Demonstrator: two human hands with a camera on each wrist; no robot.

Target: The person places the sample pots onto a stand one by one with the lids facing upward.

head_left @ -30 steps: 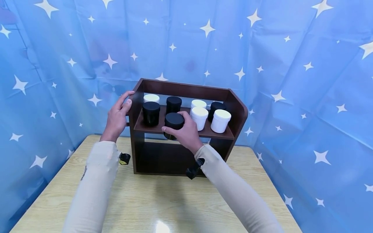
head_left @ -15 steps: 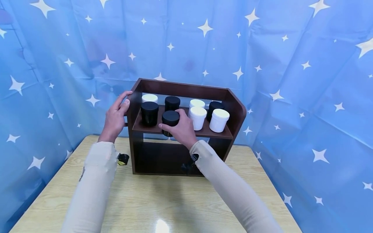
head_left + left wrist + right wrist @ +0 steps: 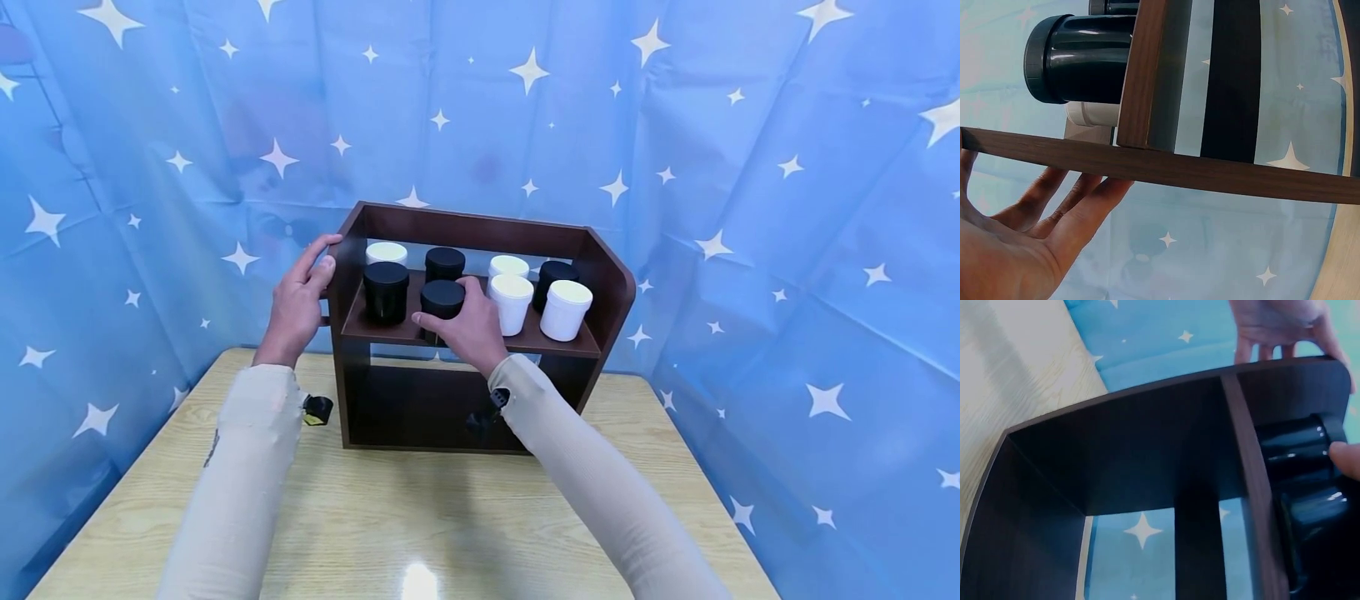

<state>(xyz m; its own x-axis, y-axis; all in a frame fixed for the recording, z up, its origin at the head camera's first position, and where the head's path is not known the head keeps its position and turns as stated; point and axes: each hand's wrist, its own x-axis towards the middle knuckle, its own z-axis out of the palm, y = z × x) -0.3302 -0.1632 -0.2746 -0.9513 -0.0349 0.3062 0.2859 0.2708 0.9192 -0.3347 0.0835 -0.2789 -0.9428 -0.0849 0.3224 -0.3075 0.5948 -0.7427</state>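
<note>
My right hand [image 3: 472,327] grips a black lidded jar [image 3: 441,298] from its right side, thumb in front, at the front edge of the upper shelf [image 3: 360,327]. Whether that jar's base touches the board cannot be told. Left of it stands another black jar [image 3: 386,296], with a white jar [image 3: 387,252] behind. A black jar [image 3: 445,262] is behind the held one. To the right are white jars [image 3: 513,307] and a black jar [image 3: 555,279]. My left hand [image 3: 1029,244] rests its extended fingers against the outer face of the dark brown rack's side panel [image 3: 1166,169].
The rack's lower compartment [image 3: 427,408] lies below the jars. It stands on a light wooden table [image 3: 360,517]. A blue curtain [image 3: 480,108] with white stars hangs behind and at both sides.
My right hand has carried the black jar slightly back and up in the head view, closer in over the shelf. The left hand stays at the side panel.
</note>
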